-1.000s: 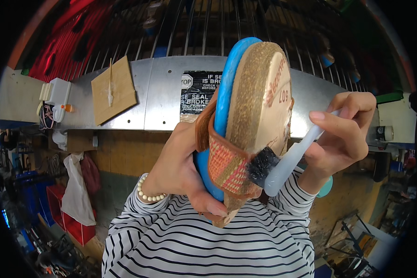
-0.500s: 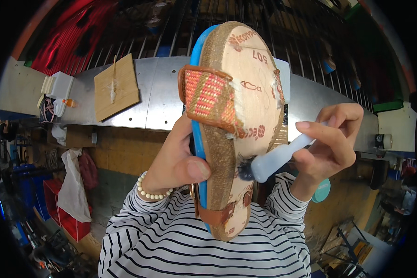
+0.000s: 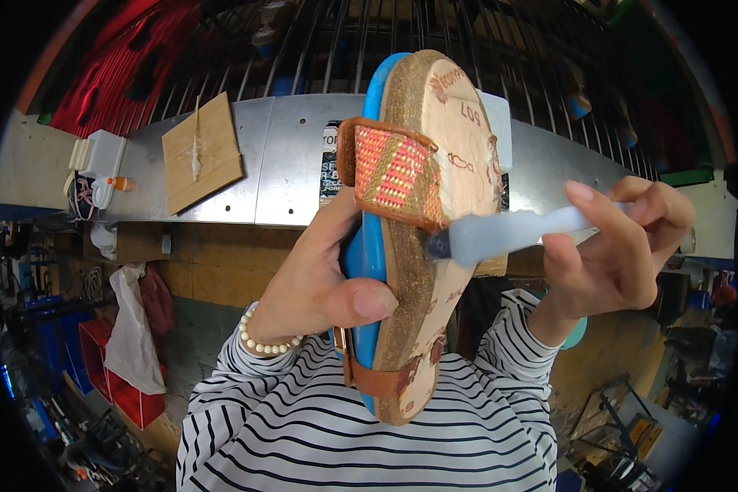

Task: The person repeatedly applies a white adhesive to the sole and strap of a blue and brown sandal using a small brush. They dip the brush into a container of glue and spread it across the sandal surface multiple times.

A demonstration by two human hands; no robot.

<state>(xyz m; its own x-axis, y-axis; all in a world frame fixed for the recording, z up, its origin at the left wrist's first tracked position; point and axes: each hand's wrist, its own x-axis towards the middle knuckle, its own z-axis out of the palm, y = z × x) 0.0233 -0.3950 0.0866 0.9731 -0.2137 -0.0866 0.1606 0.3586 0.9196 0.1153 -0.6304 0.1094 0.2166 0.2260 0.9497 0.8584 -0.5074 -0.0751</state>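
My left hand grips a sandal upright in front of me, thumb on its side. Inside the sandal is a blue shoe last; the pale underside of the footbed, with brown print, faces right. A woven red and yellow strap wraps over the edge, its frayed end lying on the underside. My right hand pinches the thin end of a translucent white brush. Its dark bristles touch the cork edge just below the strap. A brown buckle strap sits near the lower end.
A metal bench runs behind the sandal. On its left lie a wooden board with a thin stick and a white container. Dark bars stand beyond. Red crates and a whitish cloth are lower left.
My right hand and the brush have moved up and right, the bristles going from the lower underside to the edge below the woven strap. The sandal has shifted right and turned slightly.
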